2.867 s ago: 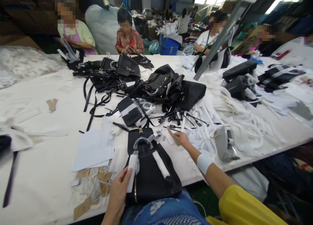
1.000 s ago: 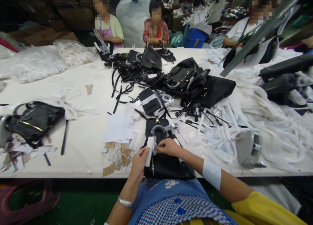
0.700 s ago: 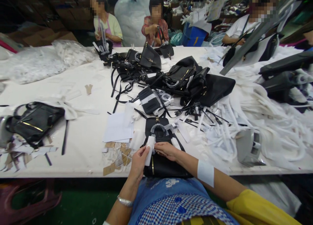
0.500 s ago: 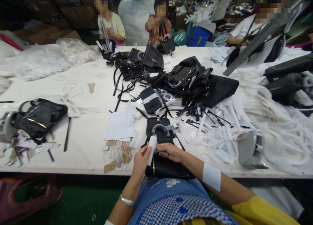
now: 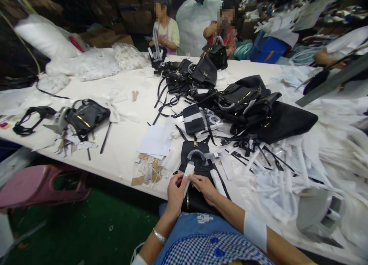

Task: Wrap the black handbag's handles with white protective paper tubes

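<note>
A black handbag with a gold zip lies at the table edge in front of me, its looped handle covered in clear plastic. Over the bag, my left hand pinches a white wrapped strip between thumb and fingers. From the other side, the fingertips of my right hand are closed on the same strip. Whether a strap lies inside the wrapping I cannot tell. Another white-wrapped length rests along the bag's right side.
Black bags are heaped farther back, a small black bag nearer. White sheets lie left, above card scraps and strings. Tape dispensers stand on both sides. A pink stool is below left. Co-workers sit across the table.
My view has swung left, so the table appears shifted right and tilted. Both hands keep hold of the white strip, and my right fingers have come closer around it.
</note>
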The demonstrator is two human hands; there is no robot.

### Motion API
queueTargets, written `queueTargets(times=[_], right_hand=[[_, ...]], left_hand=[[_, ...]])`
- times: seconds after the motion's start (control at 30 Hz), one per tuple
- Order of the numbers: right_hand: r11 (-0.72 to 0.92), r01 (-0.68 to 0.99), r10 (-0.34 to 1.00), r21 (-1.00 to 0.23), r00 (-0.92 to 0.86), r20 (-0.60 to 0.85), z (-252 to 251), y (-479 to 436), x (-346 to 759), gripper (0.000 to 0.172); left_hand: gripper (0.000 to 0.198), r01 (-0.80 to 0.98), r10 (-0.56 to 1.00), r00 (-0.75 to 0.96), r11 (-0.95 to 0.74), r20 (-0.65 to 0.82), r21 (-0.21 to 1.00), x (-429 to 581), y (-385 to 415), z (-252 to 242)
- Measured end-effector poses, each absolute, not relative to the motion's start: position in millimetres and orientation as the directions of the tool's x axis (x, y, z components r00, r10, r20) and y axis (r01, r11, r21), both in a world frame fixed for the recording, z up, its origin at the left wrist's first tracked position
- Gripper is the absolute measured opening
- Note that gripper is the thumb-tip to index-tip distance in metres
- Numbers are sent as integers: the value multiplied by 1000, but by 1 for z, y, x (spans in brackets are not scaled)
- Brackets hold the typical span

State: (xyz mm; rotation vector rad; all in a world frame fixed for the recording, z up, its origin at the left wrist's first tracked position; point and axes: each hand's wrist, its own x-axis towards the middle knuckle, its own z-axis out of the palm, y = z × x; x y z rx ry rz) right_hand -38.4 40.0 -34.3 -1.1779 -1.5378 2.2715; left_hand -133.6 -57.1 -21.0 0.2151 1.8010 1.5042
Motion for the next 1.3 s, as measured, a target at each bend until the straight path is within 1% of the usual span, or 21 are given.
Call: queueTargets(times=[0.07, 0.17, 0.23, 0.33, 0.4, 0.5, 0.53, 0.6, 0.7, 0.73, 0.8, 0.9, 1.03, 1.1, 1.2, 1.3], right_hand=[[-436, 288, 525, -853, -688, -500, -31, 41, -32, 53], [-414, 276, 511, -867, -718, -473, -28, 43, -21, 52], [-411, 270, 487, -870, -742, -461, -27, 46, -14, 51], [-414, 291, 413, -863, -785, -463, -28, 54, -5, 48], [-408, 329, 340, -852, -811, -476, -29, 61, 0, 47], [-405, 388, 249, -828, -825, -508, -31, 73, 4, 45], [-434, 391, 230, -812, -823, -519, -32, 76, 5, 45], [-547, 358, 197, -757, -824, -532, -34, 83, 7, 44], [-713, 283, 139, -641, -840, -525, -35, 89, 10, 40], [-731, 275, 119, -625, -850, -513, -35, 90, 12, 39], [-717, 269, 102, -643, -872, -479, -34, 88, 13, 39], [-650, 245, 156, -719, -883, -442, -34, 80, 12, 38], [-590, 216, 334, -778, -812, -479, -37, 65, 6, 40], [-568, 203, 393, -798, -784, -480, -38, 60, 3, 40], [-532, 185, 402, -826, -804, -439, -37, 55, 2, 39], [-492, 172, 407, -854, -821, -400, -36, 54, 3, 40]], left_hand=[[47, -480, 505, -686, 228, -525, 847, -126, -57, -20], [71, -619, 417, -669, 145, -615, 772, -117, -58, -17], [84, -663, 385, -650, 135, -655, 737, -110, -57, -15], [89, -666, 364, -653, 140, -664, 733, -98, -57, -14], [85, -627, 381, -688, 117, -618, 770, -90, -56, -15], [66, -571, 438, -711, 98, -550, 815, -81, -54, -17], [58, -553, 448, -716, 104, -536, 826, -79, -53, -17], [46, -517, 453, -731, 119, -510, 848, -78, -52, -16], [35, -453, 427, -772, 151, -472, 878, -76, -50, -13], [33, -436, 417, -784, 157, -460, 886, -74, -49, -12], [32, -401, 401, -809, 159, -430, 902, -71, -48, -11], [33, -340, 381, -845, 159, -376, 927, -63, -45, -12], [29, -262, 327, -893, 183, -310, 947, -55, -43, -17], [27, -221, 295, -916, 198, -273, 955, -53, -43, -20], [24, -169, 270, -936, 218, -226, 961, -51, -44, -24], [23, -149, 284, -935, 232, -213, 961, -49, -45, -22]])
